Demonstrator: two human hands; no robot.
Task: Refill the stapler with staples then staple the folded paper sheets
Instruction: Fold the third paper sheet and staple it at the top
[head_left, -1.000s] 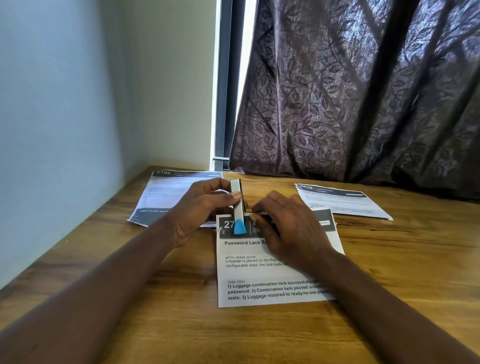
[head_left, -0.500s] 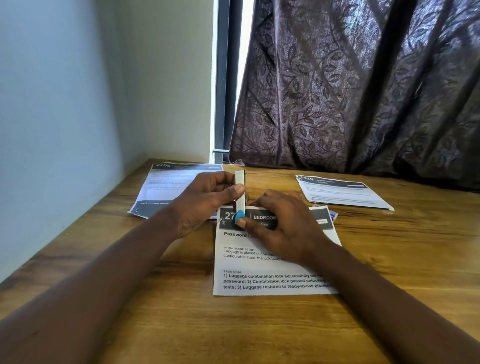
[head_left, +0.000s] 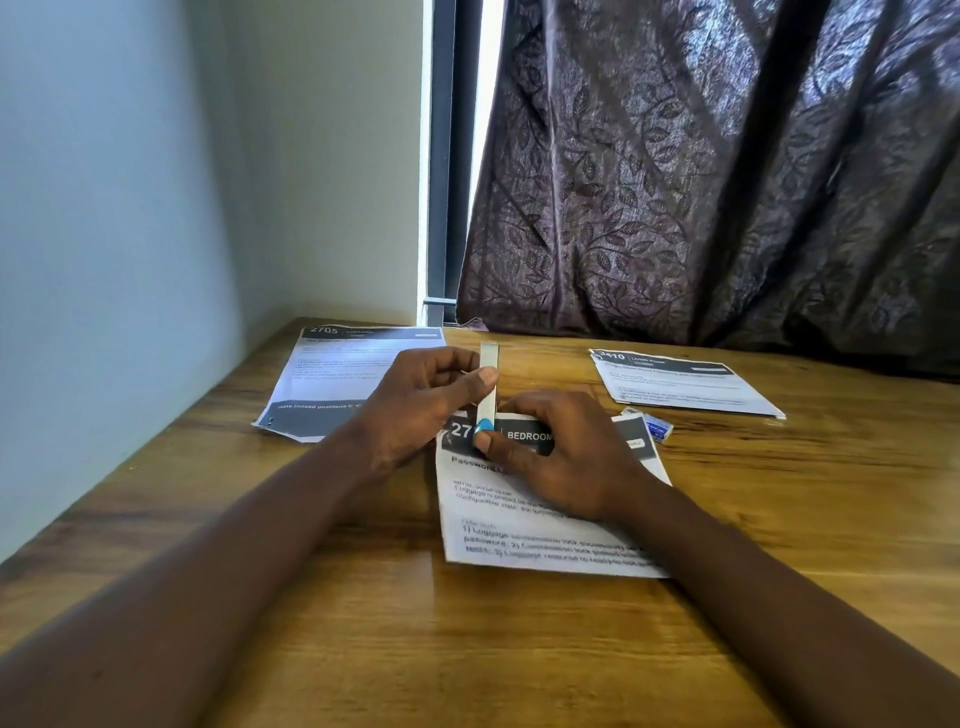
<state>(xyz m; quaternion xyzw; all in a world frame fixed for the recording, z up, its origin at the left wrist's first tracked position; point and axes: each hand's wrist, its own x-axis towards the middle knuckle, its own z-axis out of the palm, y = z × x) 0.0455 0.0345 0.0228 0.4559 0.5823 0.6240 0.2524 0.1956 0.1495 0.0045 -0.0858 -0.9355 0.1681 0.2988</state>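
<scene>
Over a wooden table (head_left: 519, 649), above the folded BEDROOM sheet's (head_left: 519, 519) top edge, the left hand (head_left: 415, 410) grips the white stapler (head_left: 488, 384) mid-body, apparently to steady it, while the right hand (head_left: 561, 457) pinches its blue end, probably to work the staple tray.

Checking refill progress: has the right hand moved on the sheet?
Yes. Against the folded sheet, the right hand reached left: a fingertip now touches the blue end of the stapler.

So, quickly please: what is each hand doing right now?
Left hand: holds the stapler.
Right hand: pinches the stapler's blue end, above the folded paper.
</scene>
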